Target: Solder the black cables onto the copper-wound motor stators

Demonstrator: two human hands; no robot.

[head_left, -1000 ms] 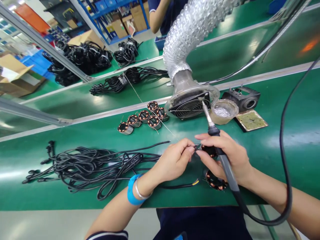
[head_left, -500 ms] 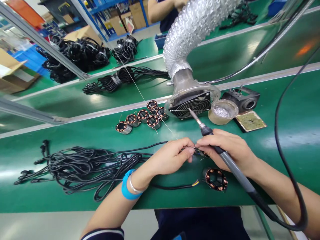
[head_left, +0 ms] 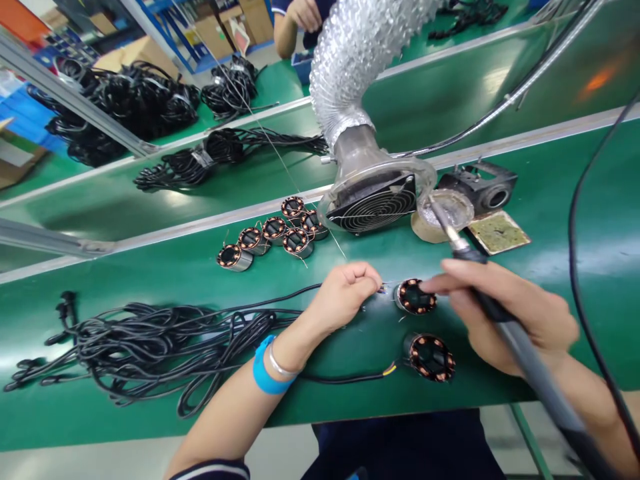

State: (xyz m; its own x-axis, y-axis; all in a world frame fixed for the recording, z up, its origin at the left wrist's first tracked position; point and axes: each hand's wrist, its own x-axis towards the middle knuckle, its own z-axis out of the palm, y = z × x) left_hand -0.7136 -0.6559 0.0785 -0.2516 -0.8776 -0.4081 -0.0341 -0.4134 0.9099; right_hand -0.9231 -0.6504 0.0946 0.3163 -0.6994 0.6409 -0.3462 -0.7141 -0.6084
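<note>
My left hand [head_left: 347, 293] is closed in a pinch on the stripped end of a black cable [head_left: 305, 289]; fine wire tips [head_left: 383, 289] poke out past its fingertips. My right hand [head_left: 520, 310] grips a soldering iron [head_left: 527, 367], whose tip reaches over a round pot [head_left: 449, 208] with a silvery surface. One extended right finger is at the edge of a copper-wound motor stator [head_left: 416, 297]. Just below lies a second stator [head_left: 430, 358], beside a cable end with coloured wires [head_left: 390, 369]. A thin strand [head_left: 337, 243], perhaps solder wire, slants down towards my left hand.
Several stators [head_left: 274, 230] stand in a cluster behind my left hand. A heap of black cables [head_left: 165, 350] covers the left bench. A fume duct [head_left: 373, 73] with a grille hangs ahead, near a sponge tray [head_left: 499, 233]. Across the partition, a co-worker's hand [head_left: 304, 13] shows.
My right hand has moved right, away from my left fingers, uncovering the upper stator. The iron's tip has swung from the fan grille to the pot. My left hand keeps its pinch.
</note>
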